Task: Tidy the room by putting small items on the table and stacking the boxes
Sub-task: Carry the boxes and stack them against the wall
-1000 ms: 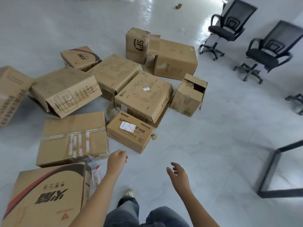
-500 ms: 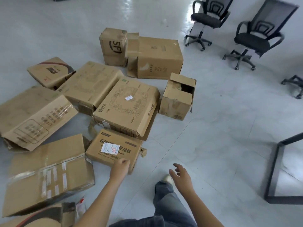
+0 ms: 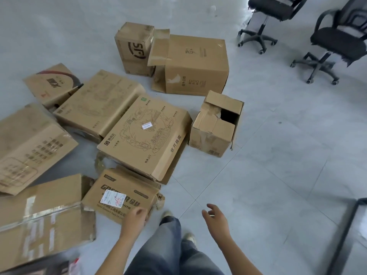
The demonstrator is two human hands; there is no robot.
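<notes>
Grey tiled floor, w/ cardboard boxes scattered across it, none stacked yet. Two black office chairs stand at the far right, well apart from the boxes. A black metal frame runs along the near right, prob. a table leg, but no top is in view.

Head view, the only one: nearest the person lies a small flat box w/ a white shipping label. Its far edge is tucked against or under the big printed box. A taped box lies just beside it on the left. Further off are an open-topped box, a tall box and a large box, the last two touching.

The left hand sits at the small flat box's near right corner, on or just over the edge. Its fingers are hidden behind the knuckles, so I cannot tell whether it grips. The right hand hangs over bare floor near a shoe, fingers spread and loose, holding nothing.

Step in hand, my guess: picking the first box to stack, i.e. very early in the task. Next move prob. needs the right hand brought to the opposite edge for a two-handed lift. The box then has to slide clear of the big printed box, since that overlap could snag. Its near corner looks crushed, so it may flex when lifted.
</notes>
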